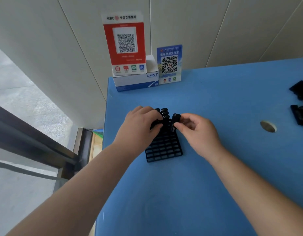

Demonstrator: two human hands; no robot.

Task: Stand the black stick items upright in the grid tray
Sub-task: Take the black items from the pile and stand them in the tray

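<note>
Head view: a black grid tray (164, 149) is seen on the blue tabletop (215, 103), w/ several black stick items (165, 114) stood upright in its far rows. The left hand (140, 126) is curled round that standing cluster, grip narrow, fingers wrapped on the sticks. Just right of it, one more stick (174, 122) is pinched upright by the right hand (198, 132) btwn thumb and fingertips, at the tray's far right edge; whether it is seated in a cell cannot be told. Near rows are hidden by neither hand. Well right of the right grip, a round hole (268, 126) is cut in the tabletop; beyond it a pile of loose black parts (300, 103) is seen at the frame edge. Far beyond both grips, a CHNT box (137, 81), a red QR sign (126, 43) and a blue QR card (169, 64) are set against the wall.
</note>
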